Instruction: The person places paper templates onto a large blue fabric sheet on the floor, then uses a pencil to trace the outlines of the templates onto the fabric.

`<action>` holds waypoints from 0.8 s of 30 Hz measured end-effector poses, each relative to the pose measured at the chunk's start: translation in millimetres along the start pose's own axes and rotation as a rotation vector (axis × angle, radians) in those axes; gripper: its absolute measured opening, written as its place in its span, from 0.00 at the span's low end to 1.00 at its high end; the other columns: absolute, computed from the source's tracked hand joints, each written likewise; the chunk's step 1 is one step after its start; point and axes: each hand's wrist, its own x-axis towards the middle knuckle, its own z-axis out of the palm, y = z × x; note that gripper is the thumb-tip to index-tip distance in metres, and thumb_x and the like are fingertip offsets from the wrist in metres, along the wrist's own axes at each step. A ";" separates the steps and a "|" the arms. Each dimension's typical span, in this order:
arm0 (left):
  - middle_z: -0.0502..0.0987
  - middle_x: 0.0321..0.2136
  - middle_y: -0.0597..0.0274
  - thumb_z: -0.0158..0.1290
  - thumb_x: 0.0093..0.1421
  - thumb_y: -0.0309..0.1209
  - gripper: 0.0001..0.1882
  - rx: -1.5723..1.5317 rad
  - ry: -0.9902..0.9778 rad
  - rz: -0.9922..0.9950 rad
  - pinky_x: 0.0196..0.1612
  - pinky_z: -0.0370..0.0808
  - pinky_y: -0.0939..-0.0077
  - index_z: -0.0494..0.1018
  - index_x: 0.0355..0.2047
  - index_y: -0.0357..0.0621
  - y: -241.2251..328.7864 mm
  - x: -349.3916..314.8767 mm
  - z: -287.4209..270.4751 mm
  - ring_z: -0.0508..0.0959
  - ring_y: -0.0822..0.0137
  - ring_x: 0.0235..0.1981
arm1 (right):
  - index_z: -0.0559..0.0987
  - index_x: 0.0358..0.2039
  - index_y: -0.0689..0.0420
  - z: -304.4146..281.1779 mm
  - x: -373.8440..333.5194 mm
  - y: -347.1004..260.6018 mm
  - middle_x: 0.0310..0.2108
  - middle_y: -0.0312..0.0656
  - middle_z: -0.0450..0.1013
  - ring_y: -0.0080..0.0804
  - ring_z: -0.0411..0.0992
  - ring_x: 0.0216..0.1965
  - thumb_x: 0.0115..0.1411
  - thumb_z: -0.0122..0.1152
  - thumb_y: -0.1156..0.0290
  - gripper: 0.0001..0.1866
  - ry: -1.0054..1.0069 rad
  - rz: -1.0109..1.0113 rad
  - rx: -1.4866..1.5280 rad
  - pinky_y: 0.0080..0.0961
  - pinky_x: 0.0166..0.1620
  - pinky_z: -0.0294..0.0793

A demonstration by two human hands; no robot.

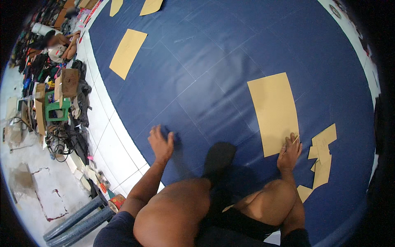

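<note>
A large sheet of dark blue material (197,86) is spread on the floor, with thin pale lines drawn across it. My left hand (161,145) is open over its left part, fingers spread, holding nothing. A tan rectangular card pattern piece (275,111) lies to the right. My right hand (289,155) rests at that piece's lower right corner, fingers closed around a thin yellowish pencil-like stick (295,140). Just right of this hand are several smaller, overlapping tan card pieces (323,166).
Another tan card (128,53) lies at the far left of the blue sheet, with two more at the top edge. White tiles (117,152) border it. Left are cardboard boxes (69,82), a green plastic stool (56,108), dark rolls (80,220) and a seated person (61,49).
</note>
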 end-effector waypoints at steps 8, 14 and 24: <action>0.64 0.65 0.40 0.49 0.67 0.57 0.39 0.076 -0.085 0.205 0.72 0.41 0.36 0.60 0.69 0.44 99.8 39.5 6.1 0.59 0.42 0.70 | 0.74 0.57 0.57 -8.5 2.1 -9.3 0.70 0.48 0.60 0.54 0.51 0.73 0.69 0.47 0.66 0.19 -0.004 0.016 0.045 0.60 0.73 0.41; 0.68 0.61 0.43 0.50 0.65 0.57 0.40 0.109 -0.149 0.725 0.72 0.41 0.35 0.60 0.69 0.43 167.6 54.4 31.2 0.63 0.43 0.67 | 0.74 0.56 0.57 -15.5 4.1 -8.9 0.68 0.48 0.63 0.53 0.52 0.73 0.68 0.49 0.66 0.18 -0.017 0.039 0.100 0.60 0.72 0.42; 0.65 0.63 0.42 0.53 0.65 0.53 0.37 -0.080 -0.042 0.910 0.71 0.49 0.36 0.62 0.67 0.45 271.3 121.8 36.1 0.62 0.40 0.66 | 0.75 0.55 0.53 -15.8 1.8 -10.6 0.68 0.42 0.63 0.48 0.55 0.72 0.66 0.54 0.66 0.18 0.031 0.042 0.101 0.56 0.73 0.44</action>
